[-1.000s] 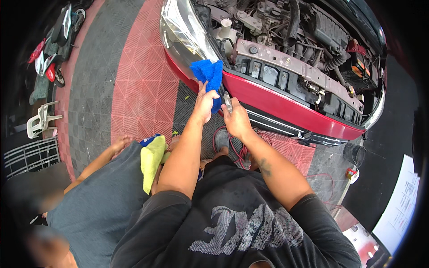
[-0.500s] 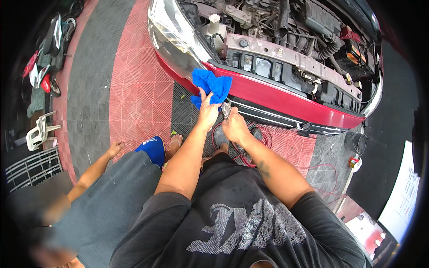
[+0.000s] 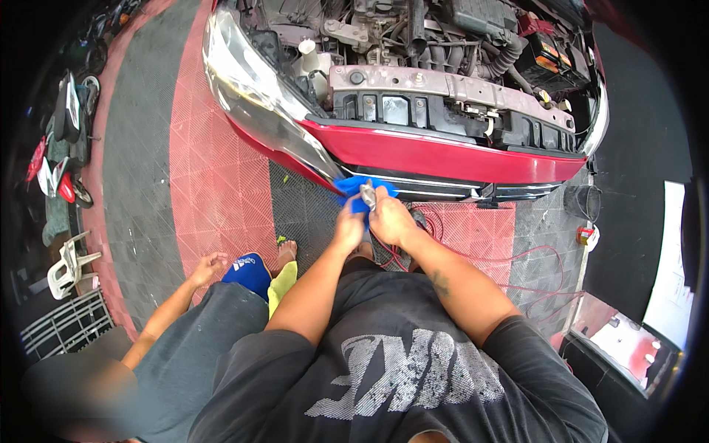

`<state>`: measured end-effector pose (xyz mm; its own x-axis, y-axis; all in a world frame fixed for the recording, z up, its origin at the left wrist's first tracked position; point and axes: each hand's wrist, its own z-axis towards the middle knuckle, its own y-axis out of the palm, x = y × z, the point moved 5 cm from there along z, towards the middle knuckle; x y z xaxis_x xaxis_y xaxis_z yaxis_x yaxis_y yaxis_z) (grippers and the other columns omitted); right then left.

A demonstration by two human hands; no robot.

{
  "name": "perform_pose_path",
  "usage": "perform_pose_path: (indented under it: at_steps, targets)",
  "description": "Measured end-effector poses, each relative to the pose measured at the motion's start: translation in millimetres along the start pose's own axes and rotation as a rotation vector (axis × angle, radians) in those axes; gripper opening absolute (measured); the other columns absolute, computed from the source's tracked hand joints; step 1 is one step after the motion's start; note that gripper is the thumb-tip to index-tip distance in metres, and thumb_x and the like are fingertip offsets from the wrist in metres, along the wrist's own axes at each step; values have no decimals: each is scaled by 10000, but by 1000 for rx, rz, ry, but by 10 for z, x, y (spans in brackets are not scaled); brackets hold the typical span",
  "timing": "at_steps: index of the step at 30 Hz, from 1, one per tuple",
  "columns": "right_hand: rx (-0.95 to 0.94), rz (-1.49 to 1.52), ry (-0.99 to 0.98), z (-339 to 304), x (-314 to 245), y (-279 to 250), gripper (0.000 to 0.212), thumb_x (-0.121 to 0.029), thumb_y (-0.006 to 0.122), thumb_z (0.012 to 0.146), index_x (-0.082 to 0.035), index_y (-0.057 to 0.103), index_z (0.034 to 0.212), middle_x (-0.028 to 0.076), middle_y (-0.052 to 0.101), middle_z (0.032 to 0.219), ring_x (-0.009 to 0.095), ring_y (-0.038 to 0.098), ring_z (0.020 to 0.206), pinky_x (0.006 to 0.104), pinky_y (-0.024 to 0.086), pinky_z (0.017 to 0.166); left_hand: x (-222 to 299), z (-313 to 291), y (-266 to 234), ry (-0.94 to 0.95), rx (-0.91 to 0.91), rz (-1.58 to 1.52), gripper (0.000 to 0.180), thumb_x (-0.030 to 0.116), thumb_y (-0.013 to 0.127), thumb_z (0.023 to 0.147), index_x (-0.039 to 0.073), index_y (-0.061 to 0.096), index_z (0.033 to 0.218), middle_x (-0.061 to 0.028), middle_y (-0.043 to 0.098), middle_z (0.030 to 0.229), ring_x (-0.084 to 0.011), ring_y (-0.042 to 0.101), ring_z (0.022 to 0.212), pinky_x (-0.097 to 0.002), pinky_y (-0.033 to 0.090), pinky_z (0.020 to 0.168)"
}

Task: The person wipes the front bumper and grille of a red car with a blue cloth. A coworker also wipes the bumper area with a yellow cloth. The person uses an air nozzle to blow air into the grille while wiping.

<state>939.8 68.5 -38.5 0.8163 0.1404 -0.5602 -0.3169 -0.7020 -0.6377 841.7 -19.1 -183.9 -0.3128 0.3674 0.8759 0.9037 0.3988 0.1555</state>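
Note:
My left hand (image 3: pixel 348 227), smeared by motion, is closed on a blue cloth (image 3: pixel 356 203) just in front of the car's red bumper (image 3: pixel 436 156). Right beside it, my right hand (image 3: pixel 392 221) wraps round a silver air gun (image 3: pixel 368 195), whose metal end overlaps the cloth. Whether the gun touches the cloth cannot be made out. Both hands are below the inner corner of the clear headlight (image 3: pixel 255 92), near the dark lower grille (image 3: pixel 443 186). Part of the cloth lies hidden behind my fingers and the gun.
The engine bay (image 3: pixel 413 44) lies exposed beyond the bumper. A red hose (image 3: pixel 487 258) loops over the tiled floor by my feet. Close on my left sits another person (image 3: pixel 199 347), a yellow-green cloth (image 3: pixel 282 286) by their leg. A black bucket (image 3: pixel 583 201) stands at right.
Both hands have come lower and closer to me, bringing the cloth down from the bumper's upper edge. The air gun now overlaps the cloth. A yellow-green cloth shows by the other person's leg.

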Motion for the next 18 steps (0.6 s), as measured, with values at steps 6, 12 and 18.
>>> perform_pose_path:
  at_steps: [6,12,18]
  targets:
    - [84,-56,216,-21,361,-180,320,-122,532,950,60,462,1204,373,698,1089,508,695,1063,575,552,929,-556,-329,-1455,-608,353,-551,495,426,644,933,52,661,1256,-166,712,1239,-357,662,1146,-521,499,1081]
    - [291,-32,350,-346,1257,-489,380,-116,582,902,77,441,1198,382,687,980,530,685,968,602,534,876,-36,-527,-1340,-582,268,-550,549,563,592,993,110,692,1285,-134,710,1278,-357,660,1172,-578,480,1076]
    - [43,-57,78,-262,356,-231,322,-105,563,924,62,479,1187,349,710,1043,494,709,1019,573,558,896,207,-340,-1139,-399,436,-476,469,406,605,1048,104,582,1406,-119,698,1261,-302,669,1154,-522,518,1028]
